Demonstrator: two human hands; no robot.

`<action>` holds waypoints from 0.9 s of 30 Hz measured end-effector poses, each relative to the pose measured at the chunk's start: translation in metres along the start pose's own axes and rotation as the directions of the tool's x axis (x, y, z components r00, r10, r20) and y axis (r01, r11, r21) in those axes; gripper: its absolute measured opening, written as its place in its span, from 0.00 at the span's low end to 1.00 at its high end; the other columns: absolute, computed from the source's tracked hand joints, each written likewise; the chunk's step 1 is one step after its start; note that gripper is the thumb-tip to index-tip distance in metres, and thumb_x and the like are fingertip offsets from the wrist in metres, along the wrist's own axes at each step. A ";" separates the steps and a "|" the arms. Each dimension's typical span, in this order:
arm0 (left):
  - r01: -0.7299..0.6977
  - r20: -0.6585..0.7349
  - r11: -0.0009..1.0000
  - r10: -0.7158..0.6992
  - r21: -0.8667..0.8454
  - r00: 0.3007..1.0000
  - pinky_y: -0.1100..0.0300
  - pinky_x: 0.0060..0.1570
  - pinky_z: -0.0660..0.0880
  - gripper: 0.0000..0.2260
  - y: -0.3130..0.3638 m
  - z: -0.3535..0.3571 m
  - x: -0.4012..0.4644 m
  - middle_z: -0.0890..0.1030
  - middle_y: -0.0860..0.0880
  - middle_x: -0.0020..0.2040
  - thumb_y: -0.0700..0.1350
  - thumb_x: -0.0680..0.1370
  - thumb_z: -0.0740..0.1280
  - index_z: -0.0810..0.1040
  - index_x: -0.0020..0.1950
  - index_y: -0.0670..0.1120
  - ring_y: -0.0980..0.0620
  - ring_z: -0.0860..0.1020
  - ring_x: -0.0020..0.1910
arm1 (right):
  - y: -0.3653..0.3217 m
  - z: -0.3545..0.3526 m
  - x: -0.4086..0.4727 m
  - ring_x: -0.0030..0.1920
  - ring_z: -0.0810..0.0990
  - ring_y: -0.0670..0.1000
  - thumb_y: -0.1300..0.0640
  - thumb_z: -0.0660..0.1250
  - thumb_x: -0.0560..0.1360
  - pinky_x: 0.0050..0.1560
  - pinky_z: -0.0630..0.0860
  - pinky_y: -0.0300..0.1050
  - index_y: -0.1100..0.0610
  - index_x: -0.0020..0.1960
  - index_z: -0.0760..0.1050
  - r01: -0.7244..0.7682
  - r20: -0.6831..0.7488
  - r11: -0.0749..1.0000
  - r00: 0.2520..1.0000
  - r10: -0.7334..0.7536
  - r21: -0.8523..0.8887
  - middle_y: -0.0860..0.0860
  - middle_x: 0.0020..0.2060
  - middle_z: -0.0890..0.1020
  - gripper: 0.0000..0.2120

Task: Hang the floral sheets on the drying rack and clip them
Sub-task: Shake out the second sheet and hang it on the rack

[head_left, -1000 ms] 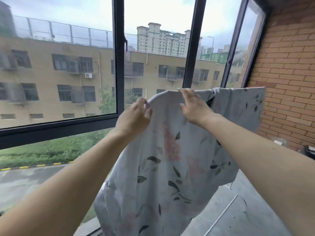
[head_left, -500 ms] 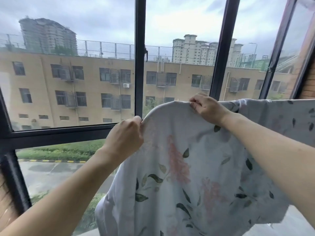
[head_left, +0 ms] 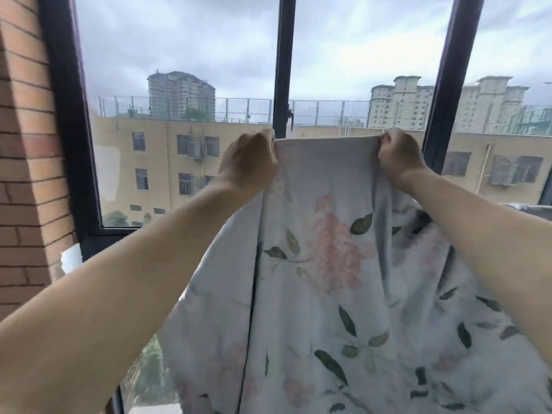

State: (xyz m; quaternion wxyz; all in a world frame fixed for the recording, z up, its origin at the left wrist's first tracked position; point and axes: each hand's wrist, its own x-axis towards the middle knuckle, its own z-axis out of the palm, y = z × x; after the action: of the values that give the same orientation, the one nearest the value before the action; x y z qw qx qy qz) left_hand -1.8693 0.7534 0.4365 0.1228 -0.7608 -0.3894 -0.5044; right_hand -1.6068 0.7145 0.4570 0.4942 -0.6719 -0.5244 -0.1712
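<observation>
Both hands, the left hand [head_left: 249, 162] and the right hand [head_left: 398, 155], had fingers curled tight on the floral sheet [head_left: 325, 264], its top edge stretched between them, the rest hanging below. Soft, light cloth, likely best held at that hem.

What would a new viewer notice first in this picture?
The floral sheet fills the centre and lower right, its top edge stretched between the left hand and the right hand, which both grip it. Behind it stand the black-framed window and a brick wall at the left.
</observation>
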 end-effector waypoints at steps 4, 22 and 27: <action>-0.035 0.248 0.998 0.048 -0.058 0.968 0.54 0.40 0.74 0.08 0.042 0.022 0.030 0.80 0.47 0.44 0.45 0.82 0.57 0.74 0.49 0.46 0.46 0.78 0.42 | 0.038 -0.033 0.033 0.57 0.77 0.64 0.61 0.57 0.78 0.55 0.72 0.50 0.68 0.56 0.75 -0.176 -0.059 0.956 0.984 0.167 -0.234 0.66 0.56 0.78 0.14; 0.790 0.396 0.592 -0.695 -0.159 0.600 0.52 0.62 0.69 0.17 -0.067 0.023 -0.108 0.76 0.44 0.63 0.49 0.79 0.58 0.72 0.66 0.43 0.43 0.73 0.62 | -0.078 0.089 -0.079 0.52 0.78 0.59 0.51 0.47 0.83 0.51 0.76 0.56 0.57 0.58 0.73 0.625 0.489 0.780 0.685 -0.540 -0.015 0.57 0.51 0.79 0.17; 0.944 0.678 0.243 -0.658 -0.221 0.328 0.58 0.47 0.78 0.20 -0.118 0.034 -0.197 0.82 0.43 0.56 0.56 0.77 0.63 0.79 0.58 0.41 0.48 0.80 0.48 | -0.117 0.120 -0.112 0.43 0.76 0.54 0.42 0.44 0.82 0.42 0.70 0.47 0.56 0.48 0.77 0.688 0.437 0.696 0.701 -0.564 -0.205 0.54 0.43 0.79 0.28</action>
State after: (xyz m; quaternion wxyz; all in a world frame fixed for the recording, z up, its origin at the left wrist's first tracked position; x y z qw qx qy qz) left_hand -1.9678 0.7595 0.2262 -0.5012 -0.5213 -0.5701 -0.3899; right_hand -1.7876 0.7516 0.3751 0.1764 -0.5448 -0.7614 -0.3038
